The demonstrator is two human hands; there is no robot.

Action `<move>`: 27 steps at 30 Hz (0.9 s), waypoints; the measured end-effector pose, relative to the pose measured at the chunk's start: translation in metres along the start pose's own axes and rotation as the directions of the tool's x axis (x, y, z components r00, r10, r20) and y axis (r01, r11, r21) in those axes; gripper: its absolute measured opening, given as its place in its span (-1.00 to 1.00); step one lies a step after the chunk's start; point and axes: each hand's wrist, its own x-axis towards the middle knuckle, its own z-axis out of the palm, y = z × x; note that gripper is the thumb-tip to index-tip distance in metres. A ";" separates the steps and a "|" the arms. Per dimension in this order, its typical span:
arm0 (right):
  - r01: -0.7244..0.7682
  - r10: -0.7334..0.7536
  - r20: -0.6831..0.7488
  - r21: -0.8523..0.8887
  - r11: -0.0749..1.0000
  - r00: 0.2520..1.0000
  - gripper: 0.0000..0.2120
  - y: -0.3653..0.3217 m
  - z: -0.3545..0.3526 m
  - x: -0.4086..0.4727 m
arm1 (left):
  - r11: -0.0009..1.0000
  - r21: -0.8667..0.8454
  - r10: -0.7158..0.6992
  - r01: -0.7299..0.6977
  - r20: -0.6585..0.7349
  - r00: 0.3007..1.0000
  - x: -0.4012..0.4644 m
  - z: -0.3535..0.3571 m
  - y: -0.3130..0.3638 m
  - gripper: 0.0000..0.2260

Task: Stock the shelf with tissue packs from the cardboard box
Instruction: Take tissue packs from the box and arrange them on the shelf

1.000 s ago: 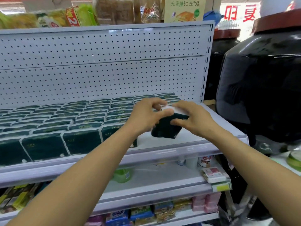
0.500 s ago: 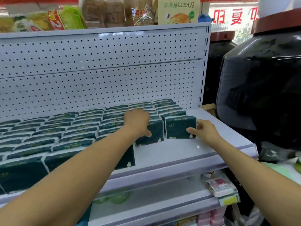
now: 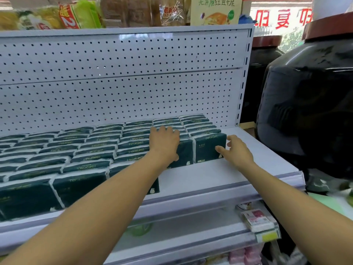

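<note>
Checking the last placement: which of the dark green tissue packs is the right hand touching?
The rightmost tissue pack, front of the far-right column, its face turned forward. The right hand touches its right edge; the left hand presses the neighbouring pack.

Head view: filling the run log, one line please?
left hand on pack | right hand at end pack | shelf front bare
</note>
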 end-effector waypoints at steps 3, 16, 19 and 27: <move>0.044 -0.046 -0.052 -0.024 0.999 0.998 -0.36 -0.003 -0.007 -0.022 | 0.997 -0.080 0.003 -0.013 -0.132 0.991 -0.023 -0.009 0.000 -0.34; 0.632 -0.664 -0.117 -0.225 0.742 0.738 -0.46 -0.032 -0.010 -0.200 | 0.939 -0.340 -0.187 0.049 -0.384 0.904 -0.243 0.015 -0.005 -0.39; 0.724 -0.741 -0.016 -0.199 0.661 0.672 -0.48 -0.054 0.010 -0.243 | 0.935 -0.331 -0.228 0.127 -0.287 0.930 -0.299 0.033 -0.030 -0.39; 0.845 -0.806 0.263 -0.087 0.528 0.531 -0.47 -0.144 0.117 -0.335 | 0.901 -0.230 -0.383 0.367 -0.026 0.923 -0.425 0.097 -0.131 -0.40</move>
